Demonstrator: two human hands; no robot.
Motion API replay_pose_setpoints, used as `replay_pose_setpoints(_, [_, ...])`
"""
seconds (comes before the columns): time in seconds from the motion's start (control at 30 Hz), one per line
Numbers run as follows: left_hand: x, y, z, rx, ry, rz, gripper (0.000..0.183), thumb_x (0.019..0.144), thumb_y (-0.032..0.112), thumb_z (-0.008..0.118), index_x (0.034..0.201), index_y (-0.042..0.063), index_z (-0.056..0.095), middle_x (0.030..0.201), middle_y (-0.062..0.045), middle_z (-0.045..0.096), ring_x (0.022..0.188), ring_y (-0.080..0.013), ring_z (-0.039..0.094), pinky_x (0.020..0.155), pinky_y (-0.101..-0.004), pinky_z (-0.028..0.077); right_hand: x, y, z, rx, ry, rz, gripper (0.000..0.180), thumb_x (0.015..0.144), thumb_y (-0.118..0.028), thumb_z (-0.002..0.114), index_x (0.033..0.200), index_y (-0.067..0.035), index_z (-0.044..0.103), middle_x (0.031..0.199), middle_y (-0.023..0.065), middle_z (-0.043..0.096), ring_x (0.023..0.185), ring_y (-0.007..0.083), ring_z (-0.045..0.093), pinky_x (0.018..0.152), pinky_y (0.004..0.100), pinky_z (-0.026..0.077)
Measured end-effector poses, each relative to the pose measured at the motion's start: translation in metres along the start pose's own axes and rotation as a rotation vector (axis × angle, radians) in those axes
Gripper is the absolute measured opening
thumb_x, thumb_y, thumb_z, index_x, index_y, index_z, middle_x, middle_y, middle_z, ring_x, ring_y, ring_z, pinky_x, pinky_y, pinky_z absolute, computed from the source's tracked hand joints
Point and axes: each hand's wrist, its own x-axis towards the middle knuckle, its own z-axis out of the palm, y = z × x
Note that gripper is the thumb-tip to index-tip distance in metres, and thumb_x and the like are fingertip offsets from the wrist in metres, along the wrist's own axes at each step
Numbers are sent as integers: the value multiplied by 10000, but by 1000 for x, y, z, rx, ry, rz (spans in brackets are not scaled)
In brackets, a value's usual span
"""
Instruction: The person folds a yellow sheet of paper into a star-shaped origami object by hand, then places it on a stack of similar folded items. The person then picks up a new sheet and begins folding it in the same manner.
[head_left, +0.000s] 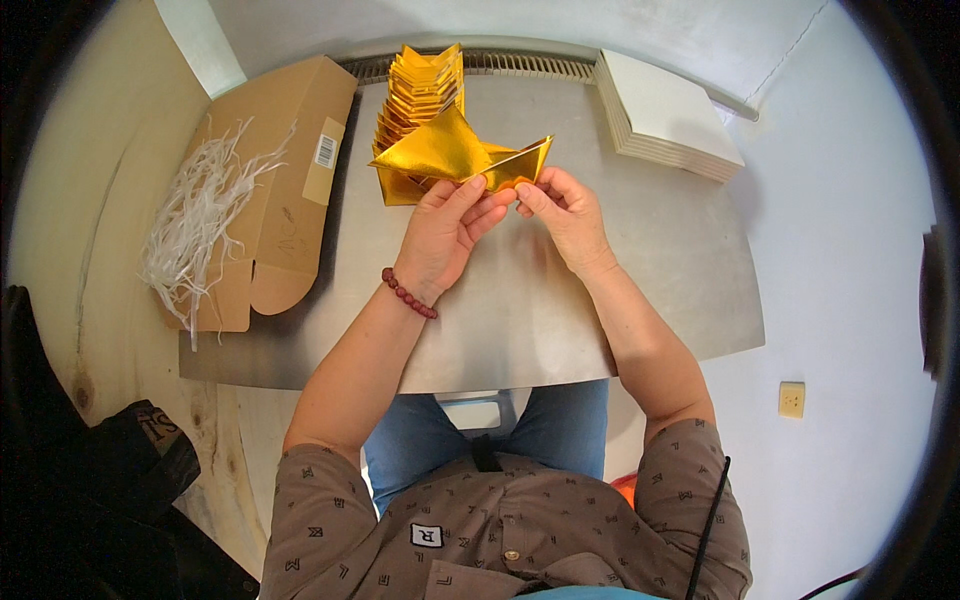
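Both hands hold one folded piece of shiny gold foil paper (442, 148) above the far part of the metal table. My left hand (455, 225), with a beaded bracelet at the wrist, pinches its lower edge between thumb and fingers. My right hand (568, 217) grips the edge of its right side with thumb and fingertips. The piece has pointed corners spreading left and right. Just behind it stands a long row of nested, folded gold foil papers (424, 82), partly hidden by the held piece.
A brown cardboard box (296, 187) lies at the left, with a bunch of whitish shredded strips (206, 217) on it. A stack of white sheets or boards (667, 112) sits at the back right. The metal table (675, 262) has a slotted strip (525, 64) along its back edge.
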Motion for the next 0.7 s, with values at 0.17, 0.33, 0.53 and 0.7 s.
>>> replay_pose_setpoints(0.17, [0,1,3,19,25,-4,223,1079,156,610,1273,52,644,1165,-79,748,1046,-176,759,860,-273,648,-1,-2,-1,20,-39,-35,214,1031,-187,710,1160,-16,692,1027,22,711,890,105,667,834,268,557])
replay_pose_setpoints(0.33, [-3,7,2,71,128,-36,258,1045,225,667,1257,80,640,1114,-82,740,911,-172,763,736,-279,631,-1,-2,-2,181,-4,64,296,1079,-300,621,1129,-16,688,986,29,698,817,115,645,759,265,536])
replay_pose_setpoints(0.53, [-3,10,3,122,233,-97,227,1023,232,686,1195,92,639,1017,-40,710,809,-115,730,638,-249,588,-2,-6,-4,169,-79,184,359,1077,-400,607,1017,-52,669,886,17,659,725,99,598,652,256,498])
replay_pose_setpoints(0.7, [-7,8,8,138,209,-35,118,1019,212,694,1083,121,653,886,18,694,733,-92,700,603,-246,548,-5,-8,-1,144,-109,249,309,1057,-363,649,988,-62,663,867,15,661,688,95,603,631,260,500])
